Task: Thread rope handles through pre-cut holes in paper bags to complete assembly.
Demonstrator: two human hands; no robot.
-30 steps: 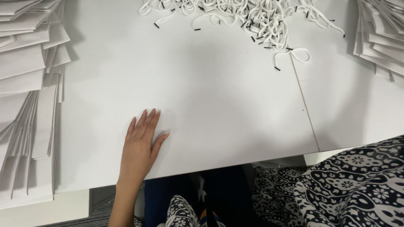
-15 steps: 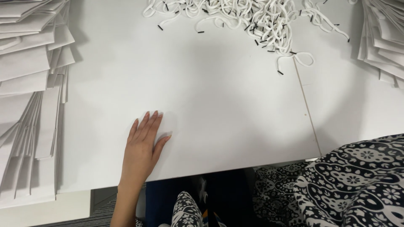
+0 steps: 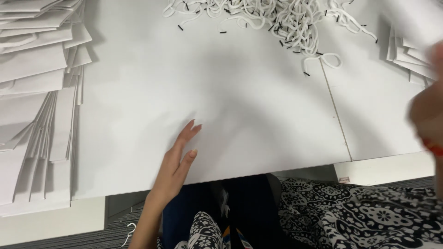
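Left hand (image 3: 177,157) lies open and flat on the near part of the bare white sheet (image 3: 240,106), right hand (image 3: 427,115) blurred, grip indeterminable; cord handles (image 3: 286,18) heaped far, none yet attached.

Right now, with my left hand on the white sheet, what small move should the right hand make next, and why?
Probably reach the right hand toward the stack of folded white sheets at the far right. It is blurred at the right edge, close to that stack and seemingly empty. The left hand rests edge-on on the large white sheet, and the white cords lie farther away.
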